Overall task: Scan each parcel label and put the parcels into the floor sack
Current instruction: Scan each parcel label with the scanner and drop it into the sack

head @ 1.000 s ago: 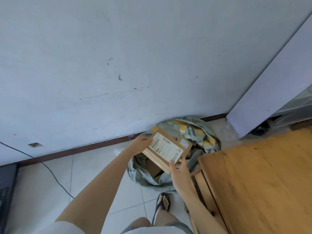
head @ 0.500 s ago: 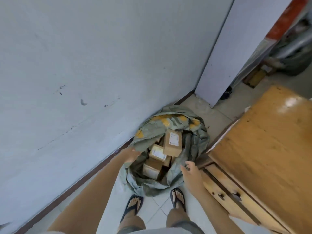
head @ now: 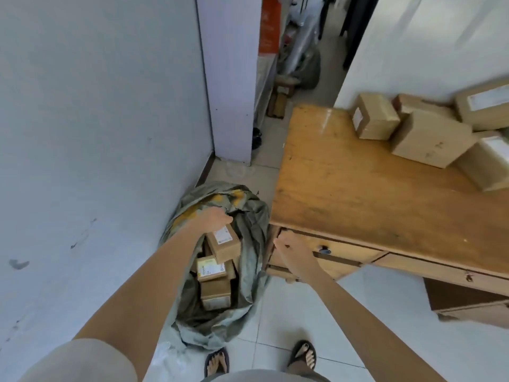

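Note:
The grey-green floor sack (head: 254, 213) sits open on the tiles between the wall and the wooden desk (head: 358, 188). Inside it lie several brown parcels: a top one (head: 224, 245) with a white label, a labelled one (head: 210, 269) under it, and a third (head: 216, 295) lower down. My left hand (head: 216, 216) reaches over the sack's far rim, its loosely bent fingers at the far end of the top parcel. My right hand (head: 289, 250) hangs in front of the desk's drawer, holding nothing. More parcels (head: 429, 139) wait on the desk's far right.
A white wall runs along the left, with a white pillar (head: 228, 78) behind the sack. A cluttered passage opens beyond it. The desk drawer with its knob (head: 325, 250) is right behind my right hand. My sandalled feet (head: 303, 354) stand on white tiles near the sack.
One second ago both hands held a labelled parcel over the sack; it now lies inside. My right hand has drawn back to the desk front. My view has swung right, showing the desk parcels.

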A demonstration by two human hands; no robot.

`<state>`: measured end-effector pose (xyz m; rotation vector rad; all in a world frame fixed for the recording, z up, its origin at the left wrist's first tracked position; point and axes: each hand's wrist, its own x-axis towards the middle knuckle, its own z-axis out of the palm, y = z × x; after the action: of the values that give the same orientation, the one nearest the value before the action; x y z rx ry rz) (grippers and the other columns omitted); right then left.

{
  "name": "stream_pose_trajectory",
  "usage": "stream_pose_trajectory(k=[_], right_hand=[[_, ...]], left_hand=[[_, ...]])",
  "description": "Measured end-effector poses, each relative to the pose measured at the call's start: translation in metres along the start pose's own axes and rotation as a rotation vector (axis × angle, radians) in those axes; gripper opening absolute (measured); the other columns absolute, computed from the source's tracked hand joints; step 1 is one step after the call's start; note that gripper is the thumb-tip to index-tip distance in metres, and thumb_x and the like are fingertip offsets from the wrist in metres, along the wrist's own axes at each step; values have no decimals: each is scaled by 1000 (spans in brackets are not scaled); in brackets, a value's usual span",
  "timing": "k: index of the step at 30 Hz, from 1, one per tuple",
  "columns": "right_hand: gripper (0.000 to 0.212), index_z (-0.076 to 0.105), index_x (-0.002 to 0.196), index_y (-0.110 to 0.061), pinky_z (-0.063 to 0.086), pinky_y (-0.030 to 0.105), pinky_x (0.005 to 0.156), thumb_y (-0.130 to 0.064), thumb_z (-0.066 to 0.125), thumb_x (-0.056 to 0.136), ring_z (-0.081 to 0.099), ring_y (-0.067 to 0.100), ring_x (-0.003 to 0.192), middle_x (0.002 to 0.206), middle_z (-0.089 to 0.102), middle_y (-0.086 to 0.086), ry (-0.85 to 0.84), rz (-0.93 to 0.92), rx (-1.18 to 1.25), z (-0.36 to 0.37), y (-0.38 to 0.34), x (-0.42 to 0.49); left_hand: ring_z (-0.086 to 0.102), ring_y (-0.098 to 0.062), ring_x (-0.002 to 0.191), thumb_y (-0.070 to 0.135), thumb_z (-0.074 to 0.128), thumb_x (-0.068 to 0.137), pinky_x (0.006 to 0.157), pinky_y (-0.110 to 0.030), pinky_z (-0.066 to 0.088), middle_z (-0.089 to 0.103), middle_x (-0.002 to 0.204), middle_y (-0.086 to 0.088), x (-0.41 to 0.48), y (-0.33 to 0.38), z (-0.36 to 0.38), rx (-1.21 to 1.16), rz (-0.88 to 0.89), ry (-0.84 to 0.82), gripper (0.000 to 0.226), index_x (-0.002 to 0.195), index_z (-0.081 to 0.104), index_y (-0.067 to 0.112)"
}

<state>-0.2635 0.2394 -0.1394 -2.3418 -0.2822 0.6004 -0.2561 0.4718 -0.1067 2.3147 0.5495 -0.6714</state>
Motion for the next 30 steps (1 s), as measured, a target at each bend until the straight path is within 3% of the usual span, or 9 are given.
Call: stream_pose_trajectory(k=[2, 4, 8, 11, 18, 21, 24, 27, 30], right_hand=[[26, 56, 90, -14, 38, 30, 67, -35, 41, 97, 54, 17, 79, 84, 56, 3, 36, 9, 3, -31, 12, 4], [34, 55, 117, -17, 40, 27, 76, -41, 42, 97, 54, 15, 98, 111, 55, -1, 68, 57, -15, -65, 30, 8], [41, 50, 128, -18, 47, 27, 74, -43, 44, 97, 57, 13, 89, 121, 57, 0, 176, 87, -58, -140, 71, 13], [37, 52, 125, -16, 48, 32, 85, -40, 45, 97, 57, 17, 102, 125, 55, 2, 238, 110, -63, -192, 108, 7], [33, 51, 119, -16, 48, 36, 85, -39, 48, 96, 55, 22, 101, 123, 53, 6, 343, 217, -37, -294, 196, 8], [33, 51, 120, -17, 47, 33, 83, -39, 48, 96, 54, 22, 101, 121, 53, 5, 363, 255, -33, -331, 228, 19], [33, 50, 120, -16, 44, 33, 80, -38, 48, 95, 53, 23, 104, 122, 53, 5, 380, 292, -47, -369, 256, 42], [34, 49, 121, -16, 45, 35, 83, -38, 48, 95, 52, 24, 105, 122, 53, 6, 407, 306, -65, -412, 279, 72], [38, 46, 125, -15, 46, 39, 91, -37, 49, 94, 52, 27, 109, 126, 52, 8, 402, 351, -57, -453, 299, 102]], left_hand=[[59, -30, 91, 23, 45, 99, 78, -33, 43, 62, 96, -19, 6, 45, 5, 82, 98, -26, 33, 91, 65, -3], [43, -19, 62, 24, 42, 100, 60, -30, 32, 45, 68, -8, 13, 90, 15, 158, 176, -33, 41, 62, 45, 10], [33, -10, 58, 30, 40, 102, 61, -27, 31, 34, 66, 3, 27, 181, 44, 242, 273, -36, 41, 63, 34, 21], [32, -16, 56, 29, 38, 102, 56, -28, 26, 33, 61, 0, 37, 242, 78, 292, 342, -84, 44, 60, 32, 16], [53, -26, 85, 35, 45, 99, 76, -32, 39, 56, 90, -8, 66, 362, 149, 353, 391, -193, 26, 94, 56, 13], [49, -26, 123, 33, 45, 100, 95, -34, 41, 50, 135, -8, 89, 410, 167, 365, 389, -190, 47, 140, 44, 8], [53, -21, 114, 31, 45, 99, 89, -30, 41, 53, 129, -5, 123, 457, 173, 351, 431, -172, 54, 147, 35, 8], [44, -28, 131, 32, 51, 95, 100, -36, 40, 40, 149, -9, 165, 505, 173, 241, 454, -90, 63, 150, 27, 13], [46, -31, 126, 36, 53, 92, 90, -34, 42, 42, 145, -13, 206, 546, 173, 137, 458, 6, 65, 148, 30, 12]])
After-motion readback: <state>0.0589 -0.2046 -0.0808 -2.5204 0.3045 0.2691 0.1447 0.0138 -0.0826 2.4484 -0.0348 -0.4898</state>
